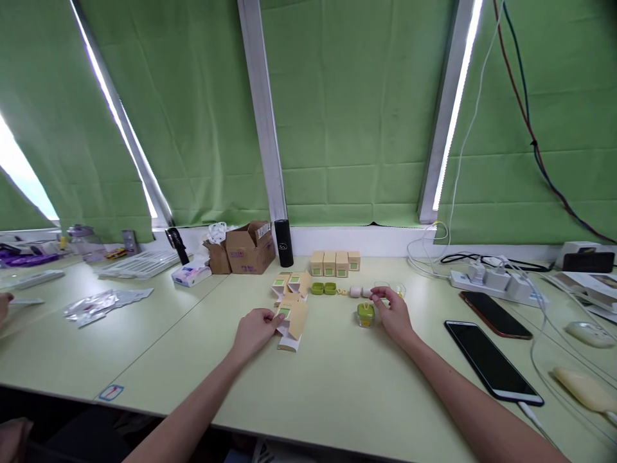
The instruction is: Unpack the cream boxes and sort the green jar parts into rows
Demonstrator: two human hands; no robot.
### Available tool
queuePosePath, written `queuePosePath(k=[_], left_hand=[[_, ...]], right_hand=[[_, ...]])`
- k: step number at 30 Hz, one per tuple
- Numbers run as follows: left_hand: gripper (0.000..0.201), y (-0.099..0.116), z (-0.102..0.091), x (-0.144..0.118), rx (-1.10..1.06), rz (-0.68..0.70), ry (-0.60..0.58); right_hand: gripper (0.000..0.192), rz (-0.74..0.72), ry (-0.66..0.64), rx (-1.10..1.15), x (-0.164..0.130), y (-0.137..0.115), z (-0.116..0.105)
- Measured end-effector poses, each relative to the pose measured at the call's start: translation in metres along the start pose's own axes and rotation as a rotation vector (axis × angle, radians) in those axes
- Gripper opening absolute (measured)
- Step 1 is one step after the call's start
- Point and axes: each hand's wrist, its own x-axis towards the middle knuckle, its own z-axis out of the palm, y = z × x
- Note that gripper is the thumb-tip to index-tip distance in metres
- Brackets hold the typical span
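Observation:
My left hand (254, 331) holds an open tan carton (292, 319) with a green square on it, resting on the pale green table (337, 386). Beside a small green case in clear plastic (366, 314), my right hand (394, 313) lies on the table, its fingertips pinching a small pale piece (373, 292). Behind the hands lie two more open cartons (292, 283), two green case halves (323, 288) and small cream parts (355, 292). A row of several closed tan boxes (335, 262) stands further back.
A brown cardboard box (249, 249) and a black cylinder (283, 243) stand by the window sill. Two phones (491, 360) lie at right, near a power strip (486, 278) with cables. Foil packets (96, 303) and another person's hand (4, 305) are at left.

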Motion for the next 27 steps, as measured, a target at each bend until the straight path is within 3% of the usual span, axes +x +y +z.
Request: queuePosePath(k=[5,9,13,17,22,27], left_hand=[[0.047,0.005,0.001,-0.003,0.103,-0.003,-0.006],[0.054,0.012,-0.005,-0.01,0.221,0.072,0.024],[0.048,0.021,-0.015,-0.019,0.344,0.207,0.238],[0.03,0.045,-0.015,-0.03,0.21,0.39,0.378],[0.019,0.094,0.015,-0.035,0.042,0.615,0.313],[0.023,0.13,0.069,-0.013,-0.162,0.611,0.086]], right_hand=[[0.032,0.012,-0.019,0.019,-0.001,0.002,0.0],[0.032,0.034,-0.036,0.05,0.0,0.002,0.0],[0.034,0.086,-0.1,0.124,0.004,0.003,-0.002],[0.042,0.08,-0.255,0.186,0.009,0.003,-0.012],[0.058,0.096,-0.481,0.17,0.007,0.003,-0.021],[0.053,0.059,-0.494,0.091,0.001,0.006,-0.015]])
